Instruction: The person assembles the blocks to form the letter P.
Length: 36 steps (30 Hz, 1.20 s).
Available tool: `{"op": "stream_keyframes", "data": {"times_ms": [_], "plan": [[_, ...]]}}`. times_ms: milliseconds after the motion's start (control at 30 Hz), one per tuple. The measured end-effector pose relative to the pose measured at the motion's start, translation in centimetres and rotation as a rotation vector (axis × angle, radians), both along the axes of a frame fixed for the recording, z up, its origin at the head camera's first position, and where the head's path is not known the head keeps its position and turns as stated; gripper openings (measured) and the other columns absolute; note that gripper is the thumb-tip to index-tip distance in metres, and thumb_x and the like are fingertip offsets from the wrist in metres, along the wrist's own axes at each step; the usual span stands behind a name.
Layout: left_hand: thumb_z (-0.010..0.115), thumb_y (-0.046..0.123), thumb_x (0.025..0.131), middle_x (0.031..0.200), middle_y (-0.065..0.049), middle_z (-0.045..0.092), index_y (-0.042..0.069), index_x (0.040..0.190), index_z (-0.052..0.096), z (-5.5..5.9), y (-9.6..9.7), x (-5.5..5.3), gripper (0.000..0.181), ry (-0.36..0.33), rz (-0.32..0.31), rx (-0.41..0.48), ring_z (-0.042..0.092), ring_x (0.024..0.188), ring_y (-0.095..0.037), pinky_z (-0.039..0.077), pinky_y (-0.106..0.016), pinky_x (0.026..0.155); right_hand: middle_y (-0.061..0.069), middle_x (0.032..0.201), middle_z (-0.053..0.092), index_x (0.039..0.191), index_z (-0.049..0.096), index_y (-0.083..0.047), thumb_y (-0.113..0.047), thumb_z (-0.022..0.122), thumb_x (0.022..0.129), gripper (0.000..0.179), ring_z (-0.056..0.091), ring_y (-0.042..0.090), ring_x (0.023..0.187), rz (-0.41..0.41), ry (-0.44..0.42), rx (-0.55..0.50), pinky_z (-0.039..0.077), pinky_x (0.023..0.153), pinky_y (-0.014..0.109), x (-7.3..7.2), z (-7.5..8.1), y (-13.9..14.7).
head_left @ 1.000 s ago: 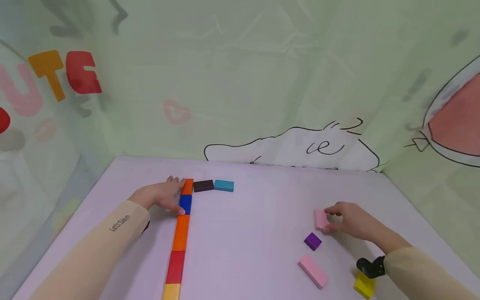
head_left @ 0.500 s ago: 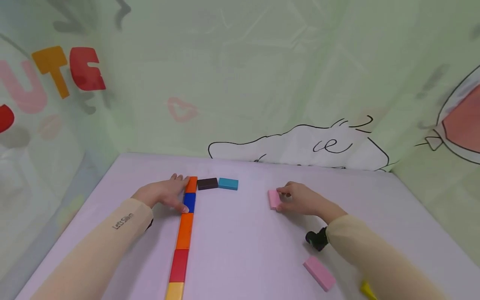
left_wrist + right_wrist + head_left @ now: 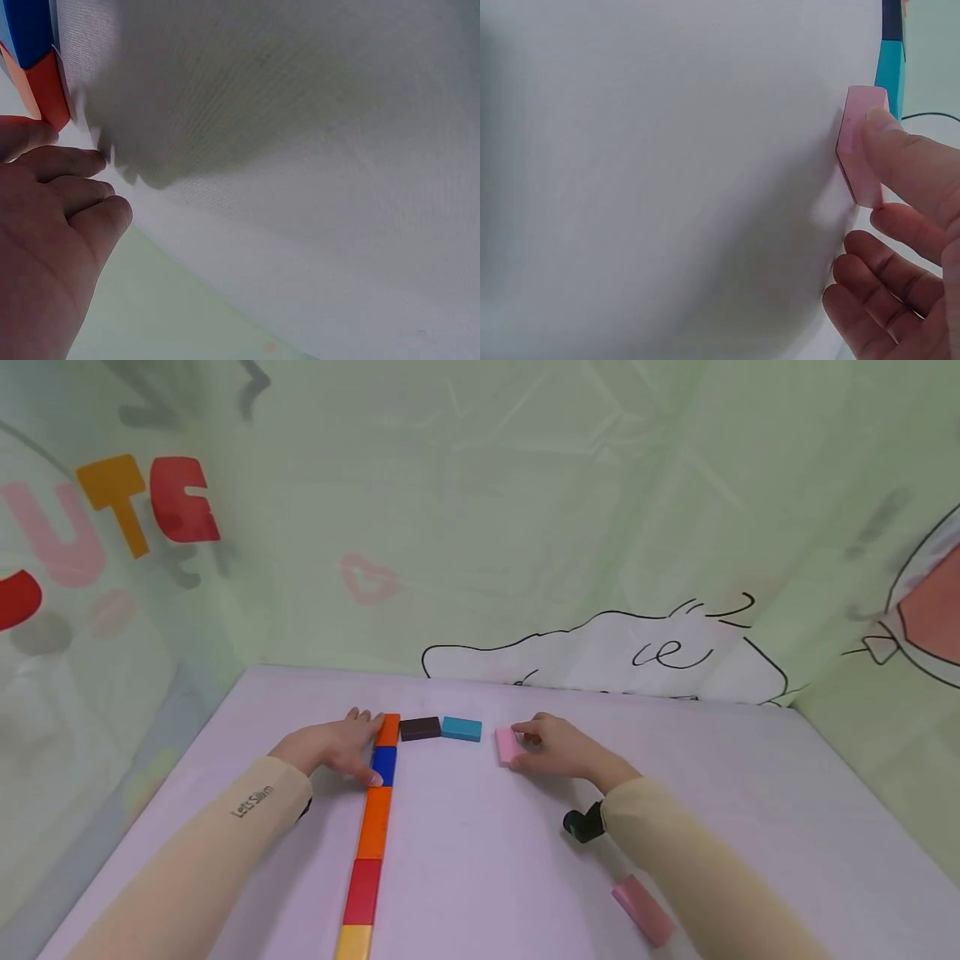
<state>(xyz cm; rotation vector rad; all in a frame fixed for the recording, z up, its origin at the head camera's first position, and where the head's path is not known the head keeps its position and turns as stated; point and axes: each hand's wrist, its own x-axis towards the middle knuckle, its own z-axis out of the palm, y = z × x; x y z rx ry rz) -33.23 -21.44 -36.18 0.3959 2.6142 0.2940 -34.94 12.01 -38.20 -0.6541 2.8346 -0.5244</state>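
Observation:
My left hand [image 3: 337,747] rests against the far end of a row of blocks. A fingertip touches the end orange block [image 3: 387,730], and the thumb lies by the blue block [image 3: 384,766]. Nearer in the row come a longer orange block [image 3: 373,823], a red block [image 3: 363,893] and a yellow-orange one [image 3: 353,942]. A dark brown block [image 3: 420,729] and a teal block [image 3: 461,729] run rightward from the far end. My right hand [image 3: 558,747] pinches a pink block [image 3: 861,150] by thumb and index finger, a small gap right of the teal block in the head view.
Another pink block [image 3: 643,911] lies by the right sleeve [image 3: 697,868], which partly covers that side of the pale table [image 3: 465,860]. Printed fabric [image 3: 480,510] hangs behind the table's far edge. A black wrist camera [image 3: 583,823] sits under the right cuff.
My right hand has brought the pink block leftward and farther back, close to the teal block. The left hand keeps its place on the row. Purple and yellow blocks are now out of sight.

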Motion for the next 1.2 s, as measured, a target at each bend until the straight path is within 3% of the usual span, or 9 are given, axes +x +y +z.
{"op": "stream_keyframes", "data": {"times_ms": [300, 1200], "plan": [[0.077, 0.032, 0.09, 0.168, -0.03, 0.014, -0.003, 0.161, 0.017, 0.1, 0.0, 0.1, 0.099, 0.003, -0.013, 0.007, 0.007, 0.157, -0.048, 0.012, -0.063, 0.127, 0.016, 0.116, 0.064, 0.141, 0.059, 0.001, -0.03, 0.077, 0.09, 0.063, 0.061, 0.025, 0.105, 0.011, -0.003, 0.0, 0.054, 0.098, 0.043, -0.4, 0.0, -1.2], [0.077, 0.031, 0.089, 0.167, -0.031, 0.015, -0.003, 0.161, 0.018, -0.1, 0.0, 0.0, 0.099, 0.012, -0.013, 0.003, 0.007, 0.157, -0.048, 0.014, -0.065, 0.126, 0.015, 0.124, 0.062, 0.144, 0.057, -0.006, -0.034, 0.078, 0.09, 0.064, 0.059, 0.027, 0.113, -0.072, -0.065, 0.034, 0.053, 0.104, 0.046, -0.7, 0.0, -2.3]]}}
